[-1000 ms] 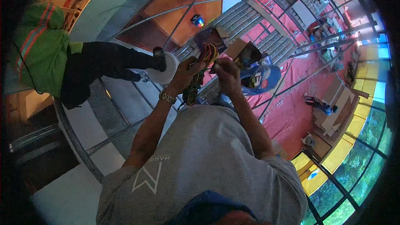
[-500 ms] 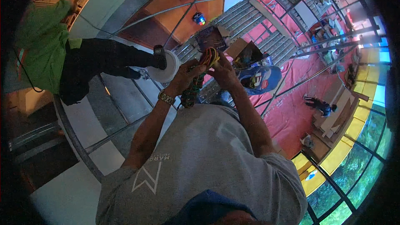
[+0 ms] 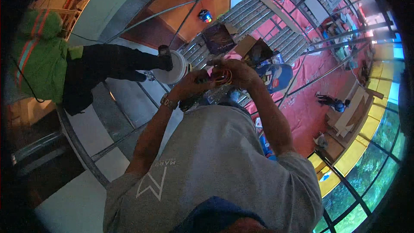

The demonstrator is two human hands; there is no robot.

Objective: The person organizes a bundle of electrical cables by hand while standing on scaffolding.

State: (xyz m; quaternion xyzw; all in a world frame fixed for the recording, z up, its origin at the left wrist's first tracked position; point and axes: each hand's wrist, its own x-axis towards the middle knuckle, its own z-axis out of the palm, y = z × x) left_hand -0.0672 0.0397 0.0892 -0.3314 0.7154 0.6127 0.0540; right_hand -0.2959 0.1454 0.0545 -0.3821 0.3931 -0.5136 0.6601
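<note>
A looped bundle of thin coloured wires (image 3: 223,77), red and yellow with some green, hangs in front of my chest between both hands. My left hand (image 3: 192,84), with a watch on the wrist, is closed around the left part of the bundle. Curled over the bundle's right side is my right hand (image 3: 239,73), its fingertips bent toward the left hand. The fingers are dim, and part of the wires is hidden behind them.
A person in a green jacket (image 3: 43,56) stands at left, one foot on a white bucket (image 3: 174,71). Metal scaffold planks (image 3: 246,17) hold an open cardboard box (image 3: 258,51), a dark box (image 3: 218,39) and a blue bag (image 3: 282,77). Scaffold tubes cross above a red-covered floor far below.
The wire bundle has turned from hanging lengthwise to lying more crosswise between my hands. Both hands have lowered slightly, and my right hand now curls over the loops.
</note>
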